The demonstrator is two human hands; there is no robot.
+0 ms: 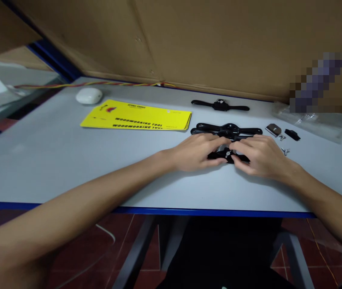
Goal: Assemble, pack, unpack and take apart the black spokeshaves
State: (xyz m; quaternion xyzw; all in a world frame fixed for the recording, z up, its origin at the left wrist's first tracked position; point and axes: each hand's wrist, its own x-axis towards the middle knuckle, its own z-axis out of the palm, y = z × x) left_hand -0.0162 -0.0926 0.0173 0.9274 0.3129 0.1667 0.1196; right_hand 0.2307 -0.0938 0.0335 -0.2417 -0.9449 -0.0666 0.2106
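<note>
Both my hands rest on the grey table (68, 160) around a black spokeshave (225, 154) lying flat. My left hand (196, 152) curls over its left handle, fingers closed on it. My right hand (259, 154) covers the right handle, with thumb and fingers pinched at a small silver screw in the tool's middle. A second black spokeshave (226, 129) lies just behind my fingers. A third one (220, 105) lies farther back.
Yellow cards (136, 116) printed "woodworking tool" lie left of the tools, with a white earbud case (88, 95) behind them. To the right are a metal blade (273, 129), a black cap (292, 134), small screws (284, 151) and a clear plastic bag (312, 120). Cardboard walls the back.
</note>
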